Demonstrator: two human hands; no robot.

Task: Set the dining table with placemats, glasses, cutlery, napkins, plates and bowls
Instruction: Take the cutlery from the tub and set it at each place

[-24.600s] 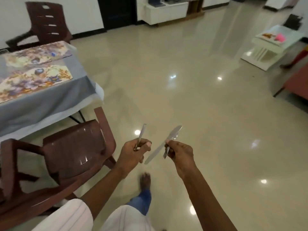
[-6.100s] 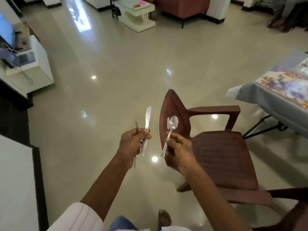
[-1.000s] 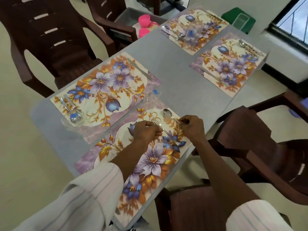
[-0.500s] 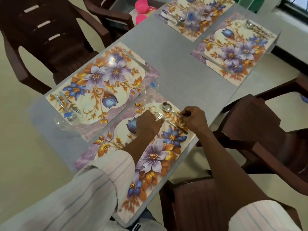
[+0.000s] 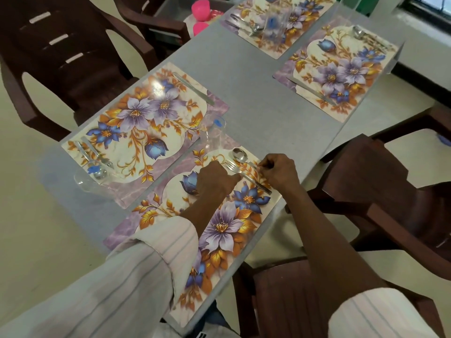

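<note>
Entry: near placemat [image 5: 219, 230], floral, on the grey counter [image 5: 256, 93]. At its far end we list a fork [image 5: 233, 168] and a spoon [image 5: 240, 155], side by side, heads pointing away from us.

Right hand [image 5: 279, 173]: grip pinched on the spoon's handle.

Left hand [image 5: 213, 182]: fingers curled under, thumb against the fork's handle. We cannot tell whether this grip encloses anything.

Clear glass [image 5: 213, 134]: just past the mat's far corner.

Neighbouring placemat [image 5: 146, 118], to the left: carries a knife [image 5: 192, 89].
</note>
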